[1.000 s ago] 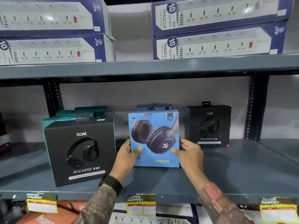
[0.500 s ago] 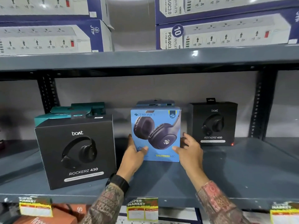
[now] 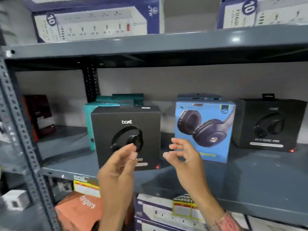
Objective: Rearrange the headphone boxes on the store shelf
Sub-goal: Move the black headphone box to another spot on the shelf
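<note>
Head view: both hands hover empty at lower centre, the left hand and right hand each with grip apart, fingers loose. They flank the gap between the black boat box and the blue box, which stand upright, faces outward for display, on the shelf. Boxes stay sealed; contents unseen.

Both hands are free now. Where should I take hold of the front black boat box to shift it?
Grip the black boat box by its two vertical side faces, coming straight from the front, left hand on its left edge, right hand on its right. It stands upright, facing out, with open shelf to its right; the teal box sits close behind it.
</note>
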